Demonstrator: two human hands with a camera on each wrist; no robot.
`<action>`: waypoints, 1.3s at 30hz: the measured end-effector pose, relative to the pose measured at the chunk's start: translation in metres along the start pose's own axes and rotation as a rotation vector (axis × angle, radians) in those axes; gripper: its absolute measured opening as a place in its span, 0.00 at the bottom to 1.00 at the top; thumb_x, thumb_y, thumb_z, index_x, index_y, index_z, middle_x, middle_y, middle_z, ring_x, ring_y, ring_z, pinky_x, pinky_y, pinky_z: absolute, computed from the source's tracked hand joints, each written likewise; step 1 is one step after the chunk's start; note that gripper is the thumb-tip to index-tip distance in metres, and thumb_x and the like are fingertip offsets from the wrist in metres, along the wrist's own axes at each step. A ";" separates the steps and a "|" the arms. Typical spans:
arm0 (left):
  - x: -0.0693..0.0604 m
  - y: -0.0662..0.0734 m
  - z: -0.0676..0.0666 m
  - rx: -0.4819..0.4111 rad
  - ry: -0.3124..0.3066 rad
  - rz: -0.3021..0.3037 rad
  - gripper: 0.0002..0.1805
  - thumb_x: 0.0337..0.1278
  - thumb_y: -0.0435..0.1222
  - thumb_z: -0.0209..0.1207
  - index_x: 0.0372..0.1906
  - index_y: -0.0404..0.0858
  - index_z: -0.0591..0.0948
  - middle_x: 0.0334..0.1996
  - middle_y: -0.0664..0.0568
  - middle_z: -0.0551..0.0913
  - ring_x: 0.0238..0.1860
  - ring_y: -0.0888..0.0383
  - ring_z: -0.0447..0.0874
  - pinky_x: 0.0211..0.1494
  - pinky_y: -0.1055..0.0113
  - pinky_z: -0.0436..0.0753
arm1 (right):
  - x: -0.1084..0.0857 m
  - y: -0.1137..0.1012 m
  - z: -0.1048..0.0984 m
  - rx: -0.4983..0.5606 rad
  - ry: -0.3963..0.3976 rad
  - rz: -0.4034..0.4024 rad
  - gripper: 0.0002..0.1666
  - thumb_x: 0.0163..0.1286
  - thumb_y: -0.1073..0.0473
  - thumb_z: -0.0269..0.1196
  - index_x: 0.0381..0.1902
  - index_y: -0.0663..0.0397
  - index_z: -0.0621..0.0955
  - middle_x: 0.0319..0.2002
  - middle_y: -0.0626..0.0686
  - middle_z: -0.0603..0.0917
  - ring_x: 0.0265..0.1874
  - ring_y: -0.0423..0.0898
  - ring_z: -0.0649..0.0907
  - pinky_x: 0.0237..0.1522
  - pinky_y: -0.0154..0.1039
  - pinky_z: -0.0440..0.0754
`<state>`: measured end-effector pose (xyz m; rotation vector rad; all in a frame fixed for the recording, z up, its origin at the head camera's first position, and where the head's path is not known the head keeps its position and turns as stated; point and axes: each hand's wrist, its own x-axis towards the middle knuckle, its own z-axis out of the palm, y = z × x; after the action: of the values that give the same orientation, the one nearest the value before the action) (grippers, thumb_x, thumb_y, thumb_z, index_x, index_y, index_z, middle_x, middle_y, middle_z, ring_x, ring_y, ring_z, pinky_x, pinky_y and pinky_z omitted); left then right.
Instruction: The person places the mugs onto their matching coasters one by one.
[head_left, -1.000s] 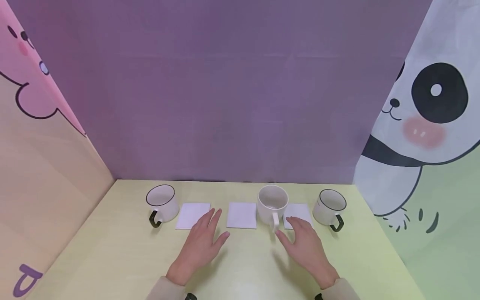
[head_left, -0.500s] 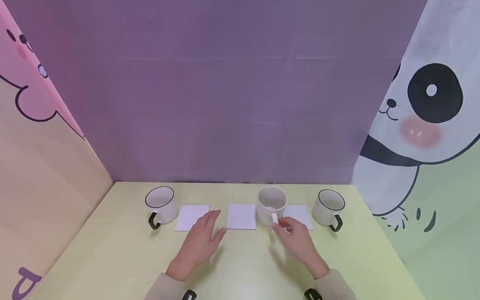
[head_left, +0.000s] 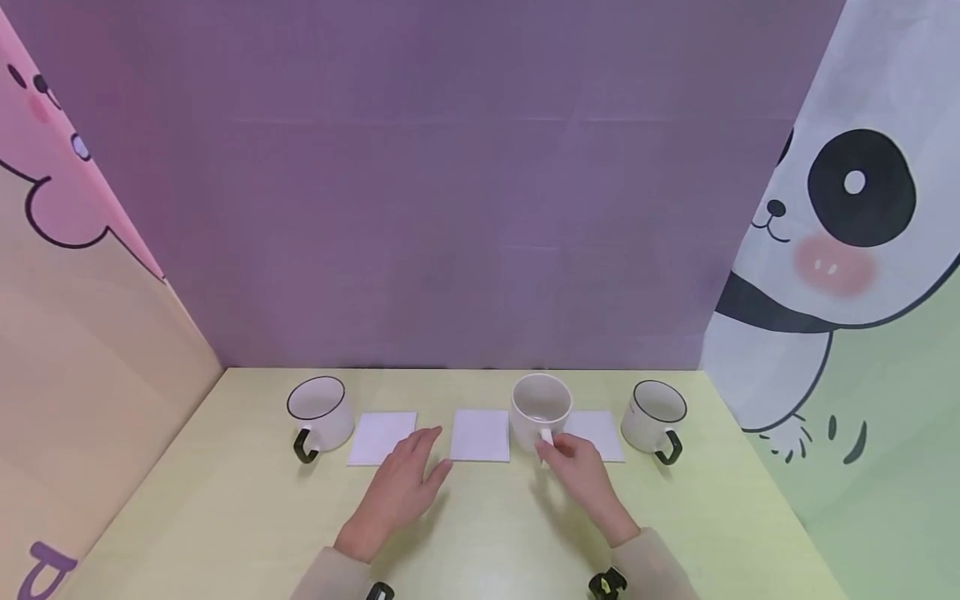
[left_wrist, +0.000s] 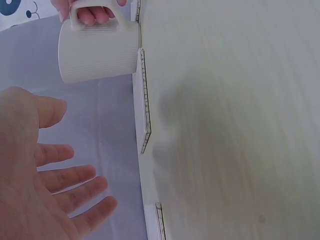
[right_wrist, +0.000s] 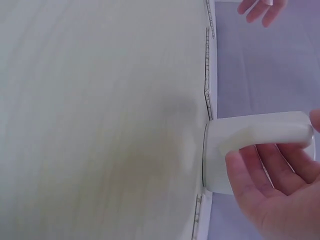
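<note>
The right hand point(head_left: 583, 475) pinched the handle point(right_wrist: 280, 132) of the big white mug point(head_left: 527, 427); the left hand point(head_left: 396, 490), farther off, was spread and bare. The mug stood upright on the desk point(head_left: 225, 508) between two white squares point(head_left: 480, 435), handle pointing toward the person.

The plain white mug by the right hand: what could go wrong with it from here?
Lifting might tip it: the right hand holds the plain white mug only by its handle, and the left hand does not touch it.
Its base might nudge the middle white square or the rightmost white square, since it stands close between them.
Swung right, it might knock the black-rimmed mug beyond the rightmost white square.
</note>
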<state>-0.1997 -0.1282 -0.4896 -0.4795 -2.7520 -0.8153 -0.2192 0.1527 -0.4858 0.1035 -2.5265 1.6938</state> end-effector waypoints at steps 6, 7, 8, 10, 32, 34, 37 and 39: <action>0.002 0.002 0.002 -0.008 -0.005 0.002 0.28 0.74 0.44 0.56 0.69 0.31 0.72 0.66 0.37 0.74 0.67 0.37 0.71 0.67 0.41 0.71 | 0.004 0.002 0.001 0.213 -0.036 0.082 0.15 0.73 0.59 0.63 0.39 0.70 0.84 0.35 0.57 0.88 0.37 0.44 0.84 0.42 0.41 0.87; 0.003 0.002 0.002 -0.009 -0.008 0.003 0.28 0.74 0.44 0.56 0.69 0.31 0.72 0.66 0.37 0.74 0.67 0.37 0.71 0.67 0.41 0.71 | 0.004 0.002 0.001 0.254 -0.047 0.097 0.15 0.73 0.59 0.63 0.39 0.71 0.84 0.34 0.57 0.88 0.37 0.44 0.84 0.43 0.43 0.87; 0.004 0.002 0.002 -0.010 -0.013 0.001 0.28 0.74 0.44 0.56 0.70 0.32 0.71 0.66 0.37 0.74 0.67 0.37 0.71 0.67 0.41 0.71 | 0.004 0.002 0.001 0.288 -0.058 0.110 0.15 0.73 0.60 0.63 0.39 0.71 0.83 0.34 0.57 0.88 0.37 0.45 0.84 0.44 0.45 0.88; 0.006 0.002 0.002 -0.011 -0.026 -0.001 0.28 0.74 0.44 0.55 0.70 0.32 0.71 0.66 0.37 0.73 0.68 0.38 0.70 0.68 0.41 0.70 | 0.005 0.003 0.001 0.335 -0.074 0.132 0.14 0.73 0.60 0.63 0.39 0.72 0.82 0.33 0.57 0.87 0.37 0.45 0.84 0.47 0.49 0.87; 0.034 0.004 0.007 0.020 -0.067 0.034 0.27 0.73 0.42 0.57 0.68 0.31 0.73 0.65 0.36 0.74 0.65 0.38 0.73 0.65 0.40 0.73 | 0.008 0.003 0.002 0.369 -0.096 0.161 0.16 0.76 0.58 0.59 0.35 0.69 0.80 0.29 0.53 0.82 0.36 0.47 0.82 0.45 0.43 0.85; 0.037 0.003 0.009 0.019 -0.067 0.040 0.26 0.73 0.41 0.57 0.68 0.31 0.73 0.64 0.35 0.74 0.65 0.37 0.73 0.65 0.40 0.73 | 0.008 0.003 0.002 0.372 -0.098 0.161 0.16 0.76 0.58 0.59 0.35 0.69 0.80 0.29 0.53 0.82 0.37 0.47 0.82 0.46 0.44 0.85; 0.041 0.001 0.011 0.022 -0.072 0.053 0.26 0.72 0.40 0.57 0.68 0.30 0.73 0.64 0.35 0.75 0.65 0.37 0.73 0.65 0.41 0.73 | 0.007 0.004 0.001 0.371 -0.101 0.161 0.17 0.76 0.58 0.59 0.36 0.70 0.80 0.30 0.53 0.82 0.37 0.47 0.82 0.46 0.45 0.85; 0.045 -0.001 0.013 0.023 -0.080 0.057 0.26 0.72 0.40 0.57 0.68 0.29 0.73 0.64 0.35 0.74 0.65 0.37 0.73 0.66 0.41 0.73 | 0.007 0.004 0.001 0.374 -0.101 0.161 0.17 0.77 0.58 0.59 0.36 0.71 0.80 0.30 0.53 0.82 0.38 0.48 0.82 0.47 0.45 0.85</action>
<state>-0.2426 -0.1106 -0.4865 -0.5958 -2.8029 -0.7661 -0.2270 0.1534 -0.4895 0.0119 -2.3056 2.2621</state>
